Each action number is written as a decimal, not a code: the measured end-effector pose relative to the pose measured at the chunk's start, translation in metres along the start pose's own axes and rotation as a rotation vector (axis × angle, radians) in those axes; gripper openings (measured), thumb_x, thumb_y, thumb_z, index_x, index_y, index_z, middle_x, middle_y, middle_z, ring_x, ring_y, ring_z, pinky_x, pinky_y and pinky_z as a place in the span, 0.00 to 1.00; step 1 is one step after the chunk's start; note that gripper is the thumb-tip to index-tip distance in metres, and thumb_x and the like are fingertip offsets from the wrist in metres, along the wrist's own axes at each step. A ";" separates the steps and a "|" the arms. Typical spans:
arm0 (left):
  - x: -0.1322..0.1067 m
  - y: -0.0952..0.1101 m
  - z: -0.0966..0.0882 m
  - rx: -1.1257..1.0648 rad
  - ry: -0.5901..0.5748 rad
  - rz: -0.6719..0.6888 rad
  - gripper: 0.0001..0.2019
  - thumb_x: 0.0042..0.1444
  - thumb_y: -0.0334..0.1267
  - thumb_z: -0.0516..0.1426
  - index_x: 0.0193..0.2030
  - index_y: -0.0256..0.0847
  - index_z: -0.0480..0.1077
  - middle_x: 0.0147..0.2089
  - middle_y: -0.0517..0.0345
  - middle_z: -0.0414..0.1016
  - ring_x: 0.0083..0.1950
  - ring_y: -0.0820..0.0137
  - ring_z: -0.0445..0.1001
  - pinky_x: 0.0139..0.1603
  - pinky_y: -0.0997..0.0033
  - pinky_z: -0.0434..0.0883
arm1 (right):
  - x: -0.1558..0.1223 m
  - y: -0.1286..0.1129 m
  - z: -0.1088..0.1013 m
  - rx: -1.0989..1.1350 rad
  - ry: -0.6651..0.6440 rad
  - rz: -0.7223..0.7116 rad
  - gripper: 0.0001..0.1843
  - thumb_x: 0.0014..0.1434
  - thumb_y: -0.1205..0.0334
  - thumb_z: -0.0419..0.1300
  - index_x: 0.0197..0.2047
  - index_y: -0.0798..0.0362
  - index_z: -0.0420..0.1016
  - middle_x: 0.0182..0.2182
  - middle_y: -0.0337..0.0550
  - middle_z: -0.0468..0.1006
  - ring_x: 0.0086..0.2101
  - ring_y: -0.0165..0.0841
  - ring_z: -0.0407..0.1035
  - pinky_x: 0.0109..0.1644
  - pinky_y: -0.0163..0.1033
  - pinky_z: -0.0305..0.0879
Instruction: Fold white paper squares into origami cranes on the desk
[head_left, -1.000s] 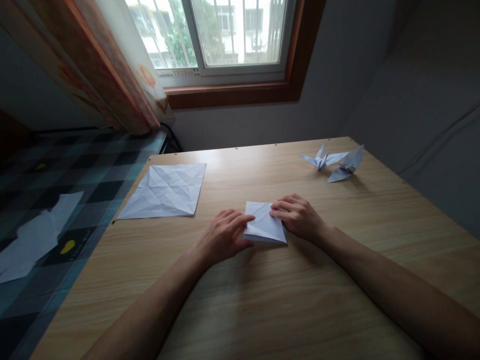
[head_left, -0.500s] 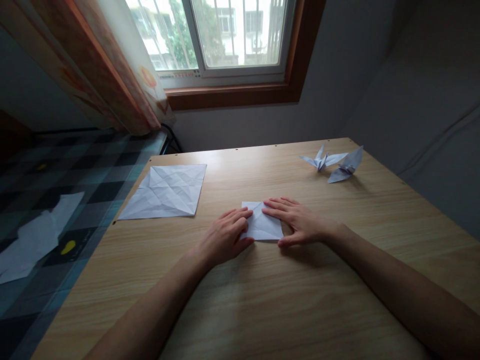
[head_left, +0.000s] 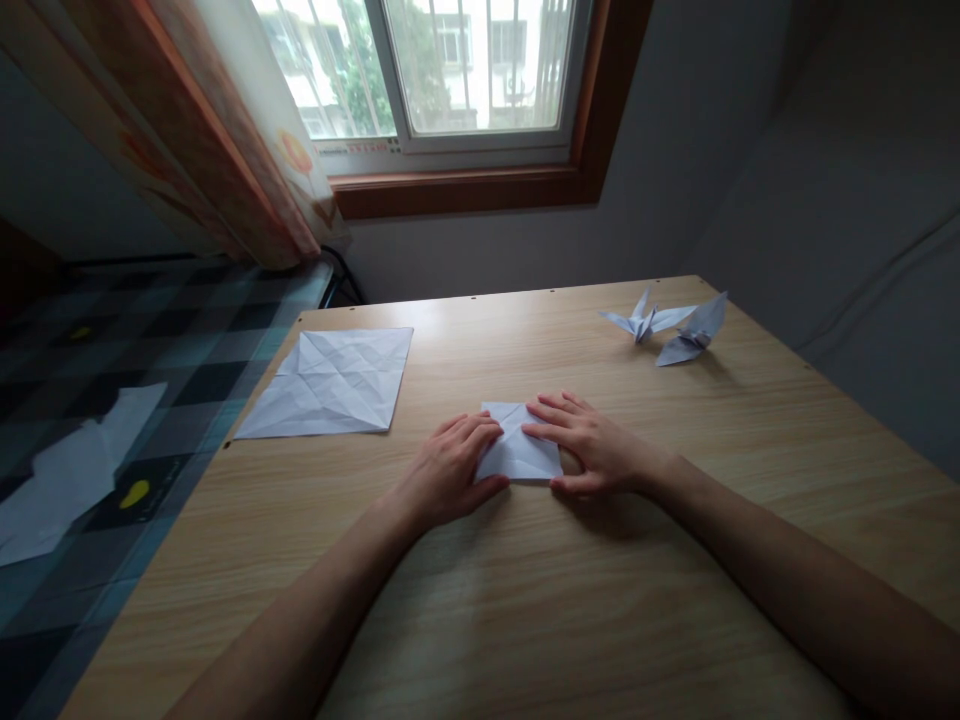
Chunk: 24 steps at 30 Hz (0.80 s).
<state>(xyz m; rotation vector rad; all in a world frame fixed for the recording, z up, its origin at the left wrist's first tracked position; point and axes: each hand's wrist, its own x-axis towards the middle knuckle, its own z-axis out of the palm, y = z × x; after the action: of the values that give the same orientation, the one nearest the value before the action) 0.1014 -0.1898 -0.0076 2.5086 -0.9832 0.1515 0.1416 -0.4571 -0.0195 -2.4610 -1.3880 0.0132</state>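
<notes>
A small folded sheet of white paper point(head_left: 525, 458) lies flat on the wooden table point(head_left: 480, 620), with diagonal creases across its top. On its left side rests my left hand point(head_left: 454, 468), fingers laid on the paper and thumb at the near edge. My right hand point(head_left: 592, 445) is spread over the right side, its fingertips on the upper part and its thumb by the near right corner. Both hands are open, pressing the paper from above. The hands cover the paper's left and right edges in part.
Creased white paper sheets point(head_left: 334, 385) lie at the table's far left. Two folded paper cranes point(head_left: 641, 322) stand at the far right. Left of the table, torn-looking white paper point(head_left: 67, 480) lies on a checked cloth point(head_left: 195, 360). A window point(head_left: 480, 70) is behind.
The folded paper has shifted very slightly to the left. My right hand has moved a little left with it, while my left hand stays almost in place.
</notes>
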 end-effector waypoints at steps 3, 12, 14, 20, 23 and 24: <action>0.000 0.000 0.001 0.017 0.006 -0.002 0.23 0.55 0.49 0.60 0.54 0.39 0.64 0.57 0.43 0.71 0.63 0.53 0.67 0.64 0.49 0.62 | 0.001 -0.003 -0.001 -0.011 0.009 -0.008 0.37 0.53 0.49 0.64 0.62 0.56 0.66 0.63 0.60 0.62 0.64 0.54 0.52 0.64 0.65 0.46; 0.000 0.001 -0.002 0.017 0.027 0.001 0.15 0.59 0.49 0.57 0.44 0.41 0.67 0.50 0.46 0.74 0.62 0.54 0.68 0.61 0.50 0.65 | 0.002 -0.004 -0.001 0.001 0.124 -0.101 0.24 0.54 0.57 0.60 0.54 0.56 0.73 0.56 0.54 0.73 0.57 0.48 0.64 0.63 0.59 0.54; 0.000 0.001 -0.002 0.009 0.040 -0.002 0.13 0.59 0.49 0.56 0.41 0.41 0.67 0.50 0.46 0.74 0.61 0.54 0.68 0.60 0.51 0.66 | 0.002 -0.004 -0.001 0.029 0.129 -0.130 0.24 0.53 0.57 0.60 0.53 0.56 0.74 0.56 0.54 0.73 0.57 0.48 0.64 0.61 0.56 0.58; 0.001 0.003 -0.002 0.021 0.076 -0.021 0.07 0.59 0.41 0.56 0.35 0.41 0.64 0.48 0.47 0.74 0.59 0.56 0.70 0.58 0.53 0.68 | 0.000 0.005 -0.004 0.155 0.126 -0.080 0.30 0.45 0.68 0.57 0.54 0.54 0.73 0.57 0.51 0.72 0.58 0.45 0.63 0.62 0.53 0.59; 0.000 0.003 -0.002 0.020 0.067 -0.012 0.06 0.58 0.40 0.56 0.35 0.41 0.64 0.49 0.47 0.74 0.58 0.57 0.71 0.59 0.53 0.68 | 0.001 0.008 -0.003 0.227 0.158 -0.049 0.30 0.44 0.71 0.56 0.53 0.53 0.74 0.56 0.50 0.73 0.58 0.44 0.64 0.61 0.54 0.59; 0.000 0.002 -0.002 0.021 0.067 -0.008 0.07 0.58 0.40 0.57 0.35 0.41 0.64 0.49 0.48 0.74 0.58 0.57 0.71 0.59 0.53 0.68 | 0.001 0.008 -0.002 0.246 0.166 -0.041 0.30 0.44 0.71 0.56 0.53 0.52 0.74 0.56 0.50 0.73 0.57 0.44 0.64 0.61 0.54 0.59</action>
<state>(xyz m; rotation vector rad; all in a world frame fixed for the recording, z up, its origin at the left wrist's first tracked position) 0.1001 -0.1907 -0.0051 2.5090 -0.9490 0.2426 0.1493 -0.4610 -0.0196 -2.1800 -1.2828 -0.0280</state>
